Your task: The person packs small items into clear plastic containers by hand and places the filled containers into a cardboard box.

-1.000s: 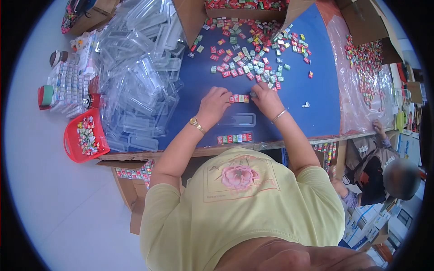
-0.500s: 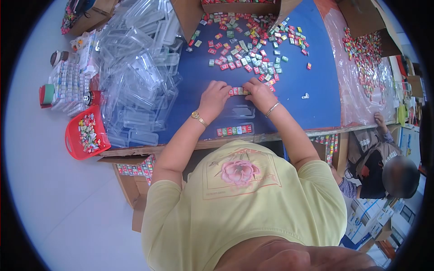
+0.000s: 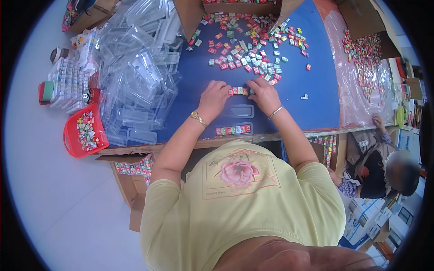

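Note:
A short row of small coloured packets [image 3: 239,91] lies on the blue table surface [image 3: 298,113]. My left hand [image 3: 215,95] has its fingertips closed on the row's left end. At the right end, my right hand [image 3: 263,95] pinches something mostly hidden by its fingers, perhaps a packet. Below the hands lies an unfilled clear plastic tray [image 3: 241,111]. Nearer the table edge, another clear tray [image 3: 251,128] holds a row of packets [image 3: 233,130]. Many loose packets [image 3: 244,61] are scattered beyond my hands.
Clear trays [image 3: 135,77] are heaped at the left, beside a red basket [image 3: 68,135] of packets. An open cardboard box [image 3: 189,20] stands at the back. At the right are more packets [image 3: 364,56] on plastic sheeting and a person [image 3: 375,169].
My right hand moved in to the row's right end, then slightly back to the right. The loose packets near it shifted a little. The view has moved slightly.

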`<state>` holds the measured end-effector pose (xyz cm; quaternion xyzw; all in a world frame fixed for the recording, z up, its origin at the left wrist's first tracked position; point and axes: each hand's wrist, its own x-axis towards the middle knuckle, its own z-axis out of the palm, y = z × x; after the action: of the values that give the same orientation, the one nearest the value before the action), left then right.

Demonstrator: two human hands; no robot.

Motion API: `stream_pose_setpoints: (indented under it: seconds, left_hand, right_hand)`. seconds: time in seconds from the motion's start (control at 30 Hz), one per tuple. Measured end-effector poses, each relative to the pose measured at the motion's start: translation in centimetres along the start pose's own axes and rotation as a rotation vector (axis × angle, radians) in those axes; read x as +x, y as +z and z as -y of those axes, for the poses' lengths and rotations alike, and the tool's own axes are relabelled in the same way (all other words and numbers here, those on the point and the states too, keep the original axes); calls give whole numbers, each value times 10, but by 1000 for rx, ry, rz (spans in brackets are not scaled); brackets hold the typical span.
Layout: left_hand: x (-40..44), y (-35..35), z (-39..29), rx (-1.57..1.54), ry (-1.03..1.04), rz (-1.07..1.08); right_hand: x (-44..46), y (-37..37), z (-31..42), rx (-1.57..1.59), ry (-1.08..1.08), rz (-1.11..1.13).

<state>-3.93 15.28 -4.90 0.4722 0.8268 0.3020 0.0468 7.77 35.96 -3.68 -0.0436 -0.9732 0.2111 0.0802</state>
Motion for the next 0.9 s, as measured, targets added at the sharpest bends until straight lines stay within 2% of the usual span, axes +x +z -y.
stream_pose_setpoints:
  seconds: [0.07,0.13,0.4,0.5,0.6,0.7,0.77,0.8,0.9]
  left_hand:
    - [1,0,0,0,-2,1]
    - [2,1,3,2,6,9]
    - [-44,-19,-23,-74,-7,118]
    - [-59,-20,-25,-123,25,1]
    - [-70,-14,-14,-54,76,3]
    - [-68,-15,-8,28,151,-15]
    - [-70,-16,-11,-6,126,-85]
    - [-70,-19,-14,-39,106,-152]
    - [-67,-29,-18,61,44,-74]
  right_hand:
    - [5,6,3,36,6,-12]
    - [10,12,7,-22,-90,68]
    - [-31,-10,35,56,-58,207]
    - [-43,-1,34,96,-27,160]
    - [-47,3,32,146,4,101]
    - [-45,3,34,-14,-14,164]
    - [-41,-3,39,82,-78,21]
    - [-39,-4,42,84,-81,24]
    - [-33,-1,46,61,-157,46]
